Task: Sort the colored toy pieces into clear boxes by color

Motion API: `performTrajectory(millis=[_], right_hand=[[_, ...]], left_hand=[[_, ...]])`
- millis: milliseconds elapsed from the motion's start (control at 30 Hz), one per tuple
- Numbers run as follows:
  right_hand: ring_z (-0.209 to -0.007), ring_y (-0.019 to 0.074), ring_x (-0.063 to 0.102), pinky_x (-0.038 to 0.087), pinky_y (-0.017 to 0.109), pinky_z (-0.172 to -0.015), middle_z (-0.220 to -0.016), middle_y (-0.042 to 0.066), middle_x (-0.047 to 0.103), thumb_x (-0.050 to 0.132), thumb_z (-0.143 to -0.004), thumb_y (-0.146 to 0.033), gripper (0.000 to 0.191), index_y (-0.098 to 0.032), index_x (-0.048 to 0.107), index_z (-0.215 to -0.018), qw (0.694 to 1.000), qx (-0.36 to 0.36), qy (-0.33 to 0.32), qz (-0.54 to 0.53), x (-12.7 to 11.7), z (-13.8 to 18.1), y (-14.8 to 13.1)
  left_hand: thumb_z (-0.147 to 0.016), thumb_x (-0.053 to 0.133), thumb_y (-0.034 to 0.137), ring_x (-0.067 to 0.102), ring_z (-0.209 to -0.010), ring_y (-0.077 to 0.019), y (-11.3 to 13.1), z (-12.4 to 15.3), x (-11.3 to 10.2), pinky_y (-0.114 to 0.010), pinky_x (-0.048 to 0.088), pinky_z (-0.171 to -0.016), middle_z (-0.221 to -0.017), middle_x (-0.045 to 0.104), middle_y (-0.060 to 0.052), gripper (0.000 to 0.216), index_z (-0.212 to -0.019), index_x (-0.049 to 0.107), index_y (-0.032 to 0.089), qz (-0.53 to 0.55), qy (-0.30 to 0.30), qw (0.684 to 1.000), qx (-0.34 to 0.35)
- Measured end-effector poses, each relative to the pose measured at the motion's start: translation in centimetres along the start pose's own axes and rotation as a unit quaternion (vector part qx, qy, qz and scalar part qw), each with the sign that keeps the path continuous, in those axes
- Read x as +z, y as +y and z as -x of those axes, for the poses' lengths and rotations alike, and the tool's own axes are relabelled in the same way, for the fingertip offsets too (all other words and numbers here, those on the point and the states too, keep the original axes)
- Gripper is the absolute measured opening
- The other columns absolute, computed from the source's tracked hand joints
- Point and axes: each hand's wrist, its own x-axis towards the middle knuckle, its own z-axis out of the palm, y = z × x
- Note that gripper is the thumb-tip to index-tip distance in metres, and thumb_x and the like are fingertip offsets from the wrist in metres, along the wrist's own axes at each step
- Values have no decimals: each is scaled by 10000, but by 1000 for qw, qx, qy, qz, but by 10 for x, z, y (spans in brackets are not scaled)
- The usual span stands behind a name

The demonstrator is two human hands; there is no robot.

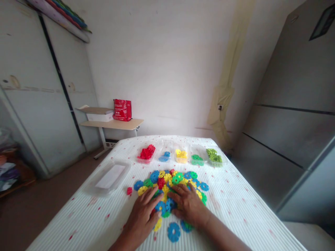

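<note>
A heap of plastic snowflake discs in blue, yellow and green lies on the white ribbed cloth, with a few red pieces among them. On the heap's left side rests my left hand [144, 212], fingers spread, touching the discs. My right hand [188, 202] lies palm down over the right side, its fingers stretched out. Neither hand grips a piece that I can see; whatever is under the palms is hidden. A blue disc [173, 232] sits nearer to me, below the heap. One small red piece [129, 190] lies apart on the left.
Behind the heap stand clear boxes with red pieces [147, 153], blue discs [165, 156], yellow pieces [181, 154], green discs [197, 159] and light green pieces [214, 155]. A clear tray [112, 177] with white paper lies left. A red bag [122, 110] stands on a side table.
</note>
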Motion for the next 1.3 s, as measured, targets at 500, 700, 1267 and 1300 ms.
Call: performTrajectory(millis=[500, 700, 1267, 1300], right_hand=[[-941, 183, 558, 371, 272, -830, -972, 56, 651, 457, -732, -149, 296, -213, 625, -968, 974, 208, 65, 57, -23, 25, 63], [-972, 181, 527, 366, 290, -862, -1022, 48, 629, 396, -692, -27, 403, -214, 622, -968, 973, 184, 132, 54, -25, 28, 66], [-863, 193, 566, 393, 257, -690, -902, 54, 621, 515, -713, -191, 166, -210, 657, -797, 982, 169, 5, 80, -9, -21, 22], [-847, 186, 572, 393, 244, -673, -901, 53, 623, 522, -694, -179, 174, -206, 659, -797, 982, 172, -6, 71, -12, -22, 22]], left_hand=[[-761, 464, 66, 541, -1073, -155, 49, 2, -10, -307, 459, -929, -1138, 611, -17, 354, -1004, 628, 265, 102, -37, 987, 114], [-721, 544, 131, 496, -1112, -192, 61, -1, -25, -359, 412, -977, -1209, 556, -28, 314, -1009, 606, 242, 103, -73, 983, 134], [-781, 544, 325, 502, -1109, -233, 23, 3, 3, -401, 471, -890, -1252, 528, -39, 329, -1107, 575, 291, -24, 48, 996, 71], [-781, 545, 330, 507, -1103, -229, 23, 3, 3, -391, 477, -882, -1246, 533, -36, 325, -1102, 579, 293, -25, 51, 996, 73]])
